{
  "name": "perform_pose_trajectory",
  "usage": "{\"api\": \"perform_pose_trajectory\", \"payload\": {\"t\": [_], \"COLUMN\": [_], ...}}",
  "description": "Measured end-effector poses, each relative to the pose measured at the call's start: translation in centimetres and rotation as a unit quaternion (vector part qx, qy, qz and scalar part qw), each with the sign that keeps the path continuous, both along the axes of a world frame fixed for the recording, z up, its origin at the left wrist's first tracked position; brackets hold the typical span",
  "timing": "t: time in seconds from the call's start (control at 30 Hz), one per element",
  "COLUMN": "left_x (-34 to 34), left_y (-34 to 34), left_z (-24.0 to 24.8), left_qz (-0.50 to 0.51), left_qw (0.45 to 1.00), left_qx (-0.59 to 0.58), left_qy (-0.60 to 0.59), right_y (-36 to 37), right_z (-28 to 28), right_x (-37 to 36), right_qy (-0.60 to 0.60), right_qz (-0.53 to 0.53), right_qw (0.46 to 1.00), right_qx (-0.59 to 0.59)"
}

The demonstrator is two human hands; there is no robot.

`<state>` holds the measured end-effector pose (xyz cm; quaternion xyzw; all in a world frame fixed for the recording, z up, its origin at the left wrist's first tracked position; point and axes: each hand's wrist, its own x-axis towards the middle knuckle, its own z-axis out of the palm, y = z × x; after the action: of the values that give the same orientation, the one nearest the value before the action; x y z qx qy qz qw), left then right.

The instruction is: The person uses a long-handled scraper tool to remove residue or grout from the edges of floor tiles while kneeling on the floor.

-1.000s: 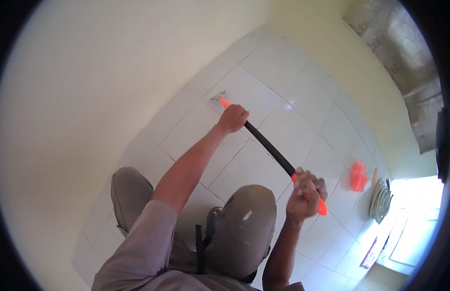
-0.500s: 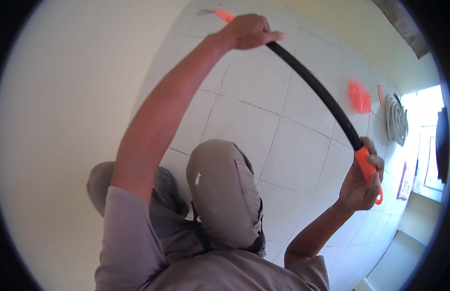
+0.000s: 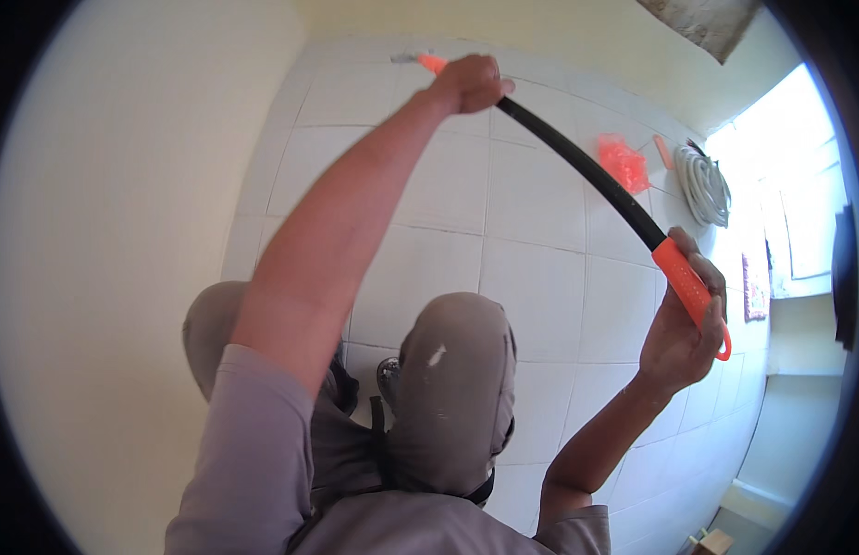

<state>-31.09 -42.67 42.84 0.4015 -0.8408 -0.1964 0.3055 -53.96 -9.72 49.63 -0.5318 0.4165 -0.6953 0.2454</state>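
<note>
Both my hands are closed around a long black pole (image 3: 582,165) with orange ends, held out in front of me. My left hand (image 3: 472,85) wraps the far part, close to an orange socket (image 3: 433,64) with a greyish tip (image 3: 406,58) whose shape is blurred. At the near right end, my right hand (image 3: 681,328) grips the orange handle (image 3: 681,276), which finishes in a hanging loop. The pole looks bowed, and it hangs above the tiled floor. My left palm hides part of the join at the far end.
On the tiles (image 3: 531,291) beyond the pole lie a crumpled translucent red plastic bag (image 3: 624,163), a flat orange piece (image 3: 663,152) and a coiled pale hose or cable (image 3: 703,187). A cream wall (image 3: 124,277) rises on my left. My bent knee (image 3: 457,379) is below the pole.
The view has shifted, so the bag and coil appear further left. The pole's near end sits slightly higher and further left in the picture. Both hands keep their hold.
</note>
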Motion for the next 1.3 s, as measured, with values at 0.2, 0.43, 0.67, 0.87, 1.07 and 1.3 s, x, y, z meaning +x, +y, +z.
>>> {"api": "perform_pose_trajectory", "payload": {"t": [0.2,0.43,0.67,0.87,1.07,1.3], "left_x": [-6.3,-7.9,-6.8,-6.1,-6.0,-4.6], "left_y": [4.4,11.7,10.2,7.4,8.3,6.3], "left_z": [-8.0,-17.5,-23.1,-23.4,-22.2,-22.2], "left_qz": [-0.037,-0.129,-0.161,-0.18,-0.177,-0.141], "left_qw": [0.994,0.957,0.941,0.936,0.94,0.944], "left_qx": [0.056,0.211,0.239,0.238,0.232,0.229], "left_qy": [0.082,0.152,0.178,0.187,0.178,0.189], "right_y": [2.4,7.0,6.2,4.2,4.3,2.0], "right_z": [0.5,-1.9,-6.4,-7.7,-5.6,-6.0], "right_x": [-0.4,4.4,8.7,12.5,14.2,14.3], "right_qy": [-0.049,-0.016,0.02,-0.024,-0.023,-0.036], "right_qz": [0.056,-0.073,-0.13,-0.148,-0.243,-0.229], "right_qw": [0.994,0.995,0.984,0.985,0.962,0.966], "right_qx": [-0.08,0.063,0.122,0.08,0.127,0.117]}}
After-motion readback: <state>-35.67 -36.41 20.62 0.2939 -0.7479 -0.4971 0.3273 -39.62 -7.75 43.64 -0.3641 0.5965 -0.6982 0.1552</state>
